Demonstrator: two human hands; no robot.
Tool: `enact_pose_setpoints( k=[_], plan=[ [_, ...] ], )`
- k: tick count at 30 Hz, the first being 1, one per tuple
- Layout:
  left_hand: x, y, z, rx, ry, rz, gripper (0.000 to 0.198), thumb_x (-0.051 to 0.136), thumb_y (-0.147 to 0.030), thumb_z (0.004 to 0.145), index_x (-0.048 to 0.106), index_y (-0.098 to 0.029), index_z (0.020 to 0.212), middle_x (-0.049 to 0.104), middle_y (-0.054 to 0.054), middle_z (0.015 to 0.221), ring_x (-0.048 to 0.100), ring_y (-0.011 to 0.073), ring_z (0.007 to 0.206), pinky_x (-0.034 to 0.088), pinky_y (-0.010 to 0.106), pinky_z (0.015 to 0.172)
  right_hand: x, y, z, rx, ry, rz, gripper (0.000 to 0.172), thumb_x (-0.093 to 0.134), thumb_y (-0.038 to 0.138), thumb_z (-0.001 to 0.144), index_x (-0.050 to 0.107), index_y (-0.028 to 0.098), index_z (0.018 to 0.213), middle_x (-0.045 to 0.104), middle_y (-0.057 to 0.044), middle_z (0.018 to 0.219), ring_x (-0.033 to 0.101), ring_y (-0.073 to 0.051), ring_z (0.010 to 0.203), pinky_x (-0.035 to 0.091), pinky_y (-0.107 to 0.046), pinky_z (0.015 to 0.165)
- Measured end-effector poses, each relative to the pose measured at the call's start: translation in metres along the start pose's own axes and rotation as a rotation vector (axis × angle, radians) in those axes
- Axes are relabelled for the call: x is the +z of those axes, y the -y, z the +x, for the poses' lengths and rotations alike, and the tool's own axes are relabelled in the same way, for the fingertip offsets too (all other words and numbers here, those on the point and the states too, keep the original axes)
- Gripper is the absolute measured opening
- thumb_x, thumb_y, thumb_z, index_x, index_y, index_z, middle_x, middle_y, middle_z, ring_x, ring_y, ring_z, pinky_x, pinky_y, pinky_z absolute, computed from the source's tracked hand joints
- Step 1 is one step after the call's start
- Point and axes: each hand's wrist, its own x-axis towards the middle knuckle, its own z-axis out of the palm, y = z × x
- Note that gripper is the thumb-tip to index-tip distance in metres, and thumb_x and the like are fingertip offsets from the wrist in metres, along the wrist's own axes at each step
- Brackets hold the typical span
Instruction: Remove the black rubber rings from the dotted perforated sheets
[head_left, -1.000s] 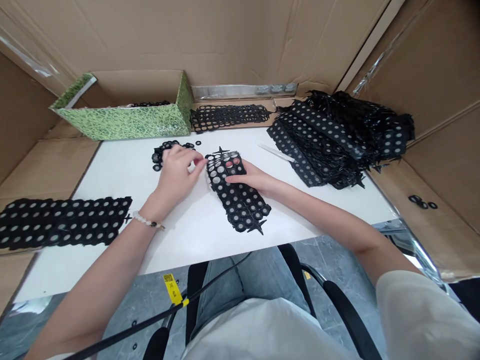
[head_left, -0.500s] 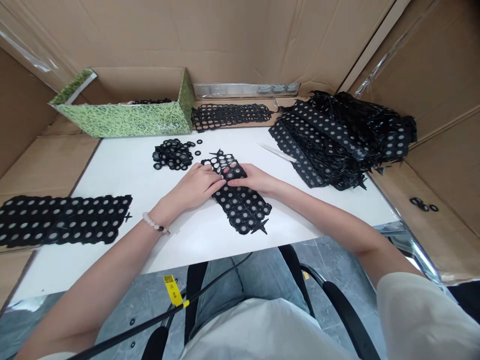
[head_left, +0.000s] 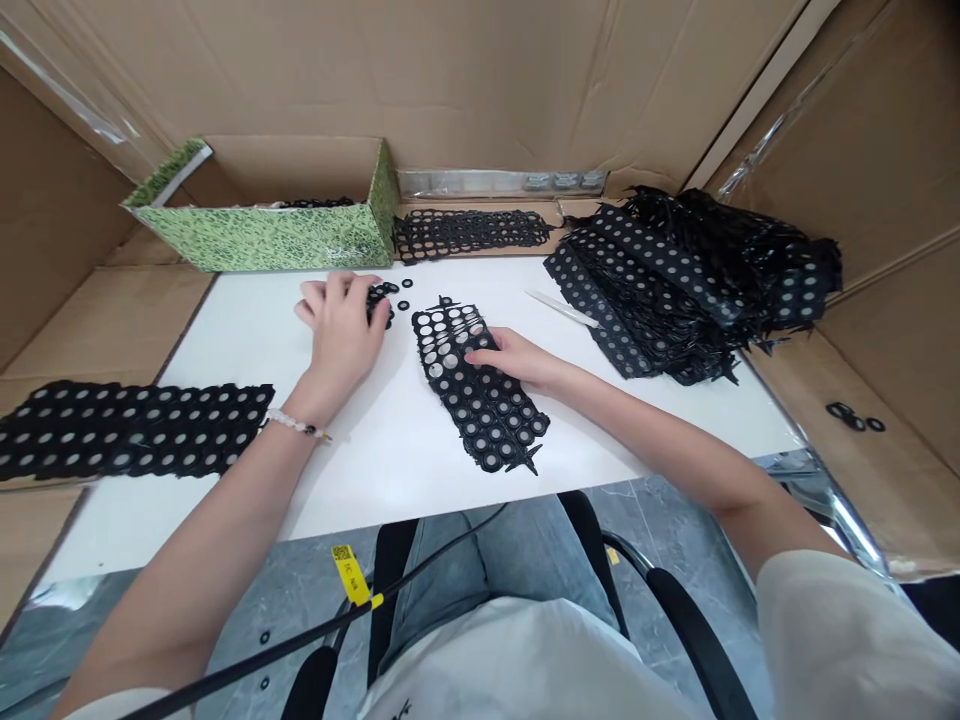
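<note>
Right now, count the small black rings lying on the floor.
2: one black ring just above the black cable, another black ring just below it, both on the grey floor left of the chair. More may be hidden.

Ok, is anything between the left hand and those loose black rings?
Nothing visible stands in the way: the left hand is right up against the black rings, and they show at the edge of its fingers.

Perforated sheet pile [head_left: 660, 290] right of box [head_left: 262, 240]
</note>
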Motion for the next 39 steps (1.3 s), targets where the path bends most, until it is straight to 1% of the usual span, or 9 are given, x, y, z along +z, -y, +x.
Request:
enact_pose_setpoints(
  k=[6, 12, 17, 20, 24, 27, 31, 34, 39],
  plan=[
    [0.001, -0.038, -0.023, 0.44, 0.325, -0.094, 0.033, 0.057, -0.048, 0.093, 0.056, -0.021, 0.075, 0.069, 0.008, 0.081, 0.054, 0.0302, 0.097, 0.032, 0.049, 0.093, -0.001, -0.003, 0.004, -0.069, 0.066, 0.003, 0.019, 0.077, 0.03, 0.073, 0.071, 0.015, 0.082, 0.073, 0.001, 0.08, 0.063, -0.015, 0.08, 0.046, -0.029, 0.083],
    [0.004, -0.037, -0.025, 0.53, 0.401, -0.07, 0.039, 0.061, -0.053, 0.09, 0.052, -0.022, 0.069, 0.068, 0.009, 0.076, 0.054, 0.03, 0.09, 0.034, 0.048, 0.088, -0.007, 0.002, 0.002, -0.061, 0.308, -0.029, 0.022, 0.077, 0.031, 0.073, 0.074, 0.016, 0.088, 0.073, 0.001, 0.082, 0.062, -0.015, 0.079, 0.045, -0.028, 0.078],
    [0.006, -0.035, -0.024, 0.583, 0.445, -0.061, 0.039, 0.039, -0.042, 0.101, 0.06, -0.021, 0.076, 0.071, 0.012, 0.084, 0.053, 0.0309, 0.093, 0.035, 0.05, 0.089, -0.007, -0.002, 0.005, -0.079, 0.231, -0.099, 0.029, 0.079, 0.043, 0.075, 0.069, 0.016, 0.077, 0.067, 0.002, 0.071, 0.057, -0.014, 0.068, 0.043, -0.026, 0.068],
    [0.007, -0.031, -0.019, 0.508, 0.431, -0.096, 0.042, 0.034, -0.037, 0.102, 0.061, -0.021, 0.075, 0.069, 0.011, 0.08, 0.054, 0.0304, 0.092, 0.037, 0.049, 0.089, -0.006, -0.004, 0.005, -0.057, 0.176, -0.056, 0.028, 0.079, 0.042, 0.075, 0.069, 0.017, 0.078, 0.07, 0.003, 0.071, 0.06, -0.014, 0.069, 0.045, -0.025, 0.068],
    [0.002, -0.012, -0.004, 0.143, 0.141, -0.169, 0.046, 0.031, -0.037, 0.102, 0.064, -0.021, 0.076, 0.065, 0.011, 0.077, 0.056, 0.0295, 0.088, 0.042, 0.046, 0.085, -0.006, -0.004, 0.005, -0.005, 0.15, -0.007, 0.023, 0.082, 0.037, 0.074, 0.073, 0.016, 0.079, 0.076, 0.0, 0.079, 0.066, -0.016, 0.076, 0.049, -0.026, 0.072],
    [0.001, 0.006, 0.005, -0.057, -0.026, -0.069, 0.045, 0.034, -0.04, 0.102, 0.074, -0.02, 0.097, 0.071, 0.016, 0.102, 0.052, 0.0374, 0.108, 0.037, 0.054, 0.095, -0.007, -0.004, 0.004, 0.021, 0.123, 0.001, 0.019, 0.082, 0.032, 0.075, 0.075, 0.016, 0.081, 0.078, -0.001, 0.082, 0.068, -0.016, 0.078, 0.05, -0.027, 0.075],
    [0.002, 0.016, 0.008, -0.047, 0.01, 0.081, 0.038, 0.051, -0.044, 0.094, 0.07, -0.023, 0.12, 0.061, 0.021, 0.132, 0.042, 0.046, 0.124, 0.033, 0.06, 0.097, -0.005, -0.004, 0.005, 0.021, 0.119, 0.015, 0.012, 0.078, 0.026, 0.078, 0.077, 0.016, 0.083, 0.079, -0.001, 0.085, 0.068, -0.016, 0.08, 0.05, -0.028, 0.08],
    [-0.009, 0.013, 0.011, 0.077, 0.197, 0.015, 0.029, 0.061, -0.046, 0.086, 0.072, -0.024, 0.102, 0.071, 0.015, 0.106, 0.056, 0.0373, 0.104, 0.043, 0.047, 0.087, -0.005, -0.004, 0.006, 0.025, 0.119, 0.016, 0.009, 0.076, 0.024, 0.08, 0.077, 0.016, 0.083, 0.078, -0.001, 0.083, 0.068, -0.015, 0.078, 0.05, -0.028, 0.081],
    [-0.046, 0.001, -0.01, 0.219, 1.052, -0.113, 0.013, 0.073, -0.036, 0.067, 0.073, -0.03, 0.079, 0.071, 0.001, 0.073, 0.063, 0.0222, 0.062, 0.044, 0.03, 0.057, -0.006, -0.003, 0.008, 0.012, 0.136, 0.026, 0.016, 0.083, 0.029, 0.075, 0.075, 0.016, 0.078, 0.077, -0.001, 0.08, 0.068, -0.016, 0.077, 0.052, -0.032, 0.087]
  ],
)
